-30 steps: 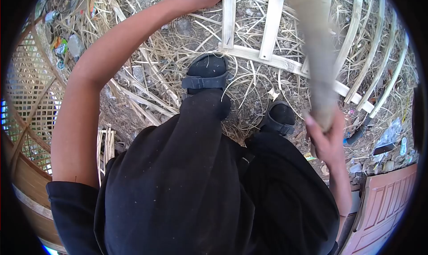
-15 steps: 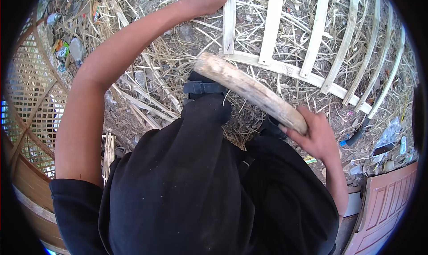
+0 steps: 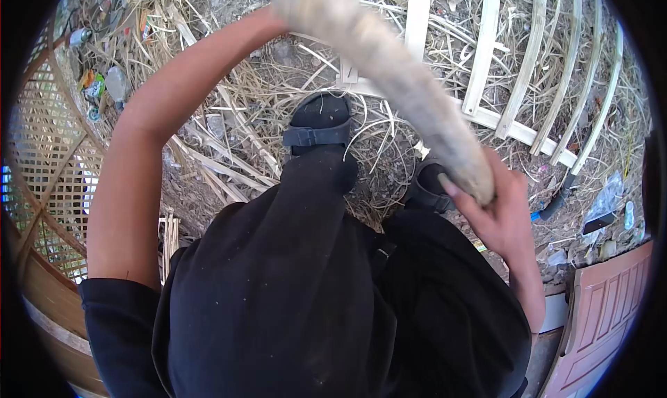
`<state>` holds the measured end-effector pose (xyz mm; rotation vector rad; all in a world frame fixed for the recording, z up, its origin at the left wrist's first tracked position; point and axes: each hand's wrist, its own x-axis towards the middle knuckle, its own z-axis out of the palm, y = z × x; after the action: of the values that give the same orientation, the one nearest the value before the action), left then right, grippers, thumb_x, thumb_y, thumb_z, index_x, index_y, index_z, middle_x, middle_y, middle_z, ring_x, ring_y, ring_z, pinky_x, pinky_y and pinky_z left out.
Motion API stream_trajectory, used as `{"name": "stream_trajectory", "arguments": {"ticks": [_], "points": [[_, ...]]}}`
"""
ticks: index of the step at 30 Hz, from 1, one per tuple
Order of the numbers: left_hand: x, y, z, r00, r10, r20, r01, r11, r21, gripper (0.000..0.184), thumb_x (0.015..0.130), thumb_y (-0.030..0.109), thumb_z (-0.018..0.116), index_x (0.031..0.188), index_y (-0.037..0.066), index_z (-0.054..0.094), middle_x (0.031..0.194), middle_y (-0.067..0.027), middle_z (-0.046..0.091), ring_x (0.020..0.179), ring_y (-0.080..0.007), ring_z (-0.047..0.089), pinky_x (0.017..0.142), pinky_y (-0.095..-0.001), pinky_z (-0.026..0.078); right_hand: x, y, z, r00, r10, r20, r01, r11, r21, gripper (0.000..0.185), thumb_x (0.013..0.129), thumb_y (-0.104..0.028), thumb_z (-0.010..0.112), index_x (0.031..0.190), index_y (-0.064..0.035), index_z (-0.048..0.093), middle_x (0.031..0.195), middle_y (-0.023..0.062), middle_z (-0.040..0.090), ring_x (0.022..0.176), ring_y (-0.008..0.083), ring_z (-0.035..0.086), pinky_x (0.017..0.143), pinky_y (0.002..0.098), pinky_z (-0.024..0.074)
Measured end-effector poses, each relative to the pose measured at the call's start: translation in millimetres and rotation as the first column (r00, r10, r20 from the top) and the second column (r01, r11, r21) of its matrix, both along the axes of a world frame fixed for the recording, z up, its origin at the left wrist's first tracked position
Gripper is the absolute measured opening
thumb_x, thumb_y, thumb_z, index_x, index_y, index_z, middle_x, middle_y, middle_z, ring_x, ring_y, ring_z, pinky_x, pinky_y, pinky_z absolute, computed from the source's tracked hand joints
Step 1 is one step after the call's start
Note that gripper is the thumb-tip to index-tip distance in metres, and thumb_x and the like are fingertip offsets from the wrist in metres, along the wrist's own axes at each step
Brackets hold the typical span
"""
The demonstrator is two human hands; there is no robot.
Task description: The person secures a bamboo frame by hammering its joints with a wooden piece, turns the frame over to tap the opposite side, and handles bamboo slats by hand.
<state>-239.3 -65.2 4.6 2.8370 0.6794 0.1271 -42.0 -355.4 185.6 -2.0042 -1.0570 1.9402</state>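
Observation:
My right hand [image 3: 506, 207] is closed round the near end of a thick, pale wooden stick [image 3: 410, 85]. Raised toward the camera, the stick slants up and left, its far end blurred. My left forearm [image 3: 184, 82] reaches to the top edge, where the stick covers the hand, so its fingers cannot be seen. Below and beyond the stick lies a frame of pale wooden slats [image 3: 484, 47] fixed to a crosspiece [image 3: 520, 132]. Part of that crosspiece is hidden behind the stick.
Dry strips and litter cover the dirt ground. My sandalled feet [image 3: 318, 130] are beneath the stick. A woven lattice panel [image 3: 55, 148] stands at left, a brown panelled door [image 3: 604, 314] at lower right. A dark pipe with a blue end [image 3: 556, 202] lies at right.
The stick has swung up toward the camera, its far end rising over my left wrist and hand. My right hand has shifted slightly right, still gripping it. The left arm is nearly still.

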Motion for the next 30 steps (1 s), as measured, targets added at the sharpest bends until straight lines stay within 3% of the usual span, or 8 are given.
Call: {"name": "stream_trajectory", "arguments": {"ticks": [4,8,12,15,20,23,25,30], "points": [[-2,-1,-12,0.997,0.033,-0.063,-0.032,0.999,0.019,0.063,0.099,0.022,0.043,0.16,0.01,0.03,0.166,-0.01,0.028,0.152,-0.0397,0.019,0.116,-0.0607,0.013,-10,-15,-11,0.901,-0.43,-0.055,0.429,0.869,0.248,0.036,0.086,-0.027,0.074,0.103,0.0031,0.061,0.078,0.0259,0.07,0.074,0.0433,0.071,0.069,0.0452,0.0572],[4,1,-3,0.997,0.014,0.07,-0.017,0.999,0.043,0.062,0.1,0.023,0.042,0.159,0.01,0.031,0.165,-0.0094,0.03,0.151,-0.04,0.022,0.115,-0.0586,0.015,-11,-22,-33,0.972,0.136,0.19,-0.148,0.988,0.05,0.036,0.085,-0.03,0.075,0.102,-0.0003,0.063,0.073,0.0242,0.068,0.069,0.0407,0.07,0.068,0.0454,0.0563],[7,-3,-4,0.997,0.025,0.07,-0.029,0.998,0.063,0.061,0.1,0.021,0.041,0.159,0.01,0.033,0.165,-0.0094,0.031,0.15,-0.0394,0.024,0.115,-0.057,0.016,-6,-32,-23,0.97,-0.24,0.029,0.228,0.948,0.22,0.033,0.086,-0.03,0.077,0.097,-0.0017,0.064,0.066,0.0155,0.065,0.058,0.028,0.068,0.057,0.0372,0.053],[5,-6,1,0.997,0.041,0.068,-0.044,0.998,0.047,0.059,0.1,0.022,0.045,0.157,0.008,0.036,0.164,-0.01,0.034,0.15,-0.0365,0.025,0.116,-0.0561,0.015,0,-42,-28,0.717,-0.693,0.073,0.683,0.719,0.128,0.029,0.096,-0.03,0.073,0.097,-0.0028,0.063,0.065,-0.0009,0.056,0.051,0.0075,0.053,0.046,0.0231,0.0405],[-1,-30,28,0.99,0.125,0.064,-0.131,0.986,0.099,0.057,0.101,0.021,0.05,0.155,0.006,0.039,0.162,-0.0153,0.034,0.152,-0.0377,0.025,0.117,-0.0604,0.016,3,-76,-39,0.523,-0.848,0.092,0.843,0.53,0.093,0.025,0.098,-0.025,0.069,0.096,-0.0016,0.062,0.064,0.0016,0.056,0.051,0.0089,0.053,0.045,0.0244,0.0409],[-11,-57,50,0.869,-0.096,0.485,-0.076,0.944,0.321,0.026,0.094,0.031,0.071,0.088,0.006,0.067,0.076,-0.0066,0.066,0.069,-0.0249,0.064,0.073,-0.0366,0.042,-5,-99,-47,0.524,-0.836,0.159,0.826,0.545,0.144,0.025,0.097,-0.024,0.072,0.095,-0.0012,0.063,0.063,0.0006,0.056,0.05,0.008,0.052,0.045,0.0243,0.0405],[-34,-91,60,0.997,0.031,0.072,-0.022,0.991,-0.133,0.02,0.094,0.026,0.07,0.089,0.007,0.064,0.073,-0.0035,0.066,0.064,-0.022,0.063,0.071,-0.0345,0.038,-12,-103,-48,0.534,-0.83,0.16,0.815,0.556,0.163,0.025,0.096,-0.025,0.073,0.095,-0.0008,0.064,0.063,0.0002,0.056,0.05,0.0077,0.052,0.045,0.0241,0.0403],[-55,-126,57,0.99,0.084,-0.113,-0.102,0.981,-0.166,0.018,0.094,0.022,0.069,0.087,0.007,0.061,0.069,-0.0073,0.065,0.062,-0.0281,0.061,0.069,-0.0393,0.042,-34,-89,-44,0.53,-0.845,0.064,0.837,0.534,0.119,0.029,0.094,-0.026,0.076,0.096,0.0001,0.064,0.064,-0.0004,0.057,0.05,0.0067,0.052,0.045,0.0234,0.0406]]}}
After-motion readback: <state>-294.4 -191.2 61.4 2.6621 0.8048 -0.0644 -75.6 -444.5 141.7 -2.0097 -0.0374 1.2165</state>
